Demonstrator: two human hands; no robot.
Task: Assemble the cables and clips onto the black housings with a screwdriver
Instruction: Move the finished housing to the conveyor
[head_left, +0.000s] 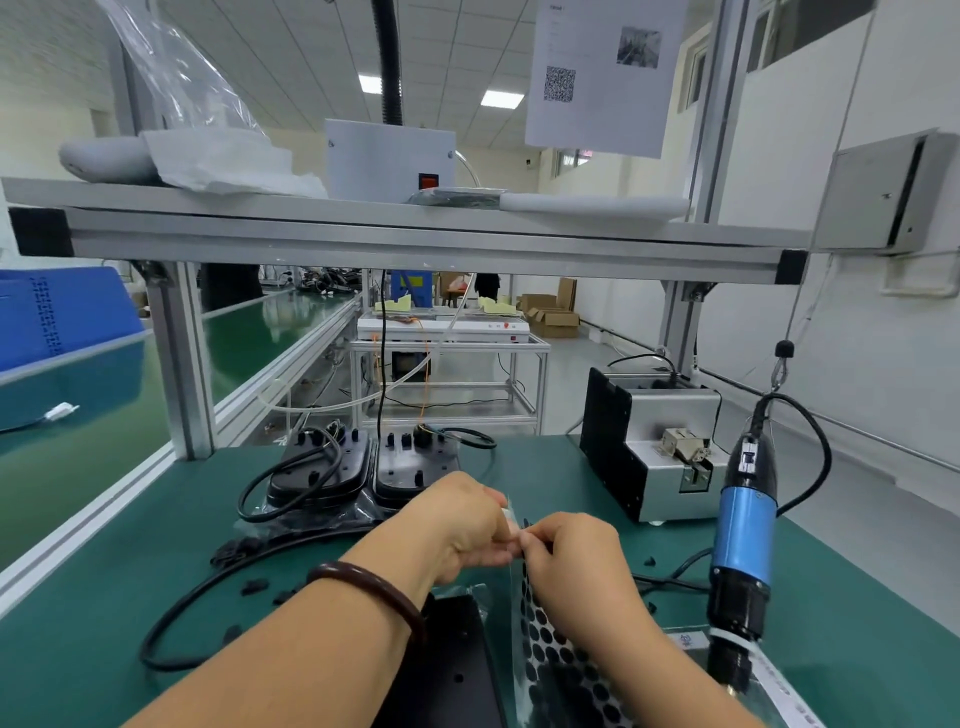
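Note:
My left hand (462, 525) and my right hand (576, 561) meet in the middle of the bench, and both pinch the top edge of a clear sheet of round black pads (550, 654). The sheet hangs down over a black housing (452, 670) lying under my forearms. Two more black housings (322, 467) (415, 462) stand behind my hands, with a black cable (270, 488) looped on the left one. A long black cable (176, 613) curves across the green mat. Small black clips (254, 587) lie scattered on the mat. The blue and black electric screwdriver (743, 540) hangs at the right.
A silver and black screw feeder (654, 447) stands at the back right of the mat. An aluminium shelf (415, 234) spans overhead. A green conveyor (78, 457) with a blue crate (57, 317) runs along the left. The screwdriver's cord (670, 577) trails across the mat.

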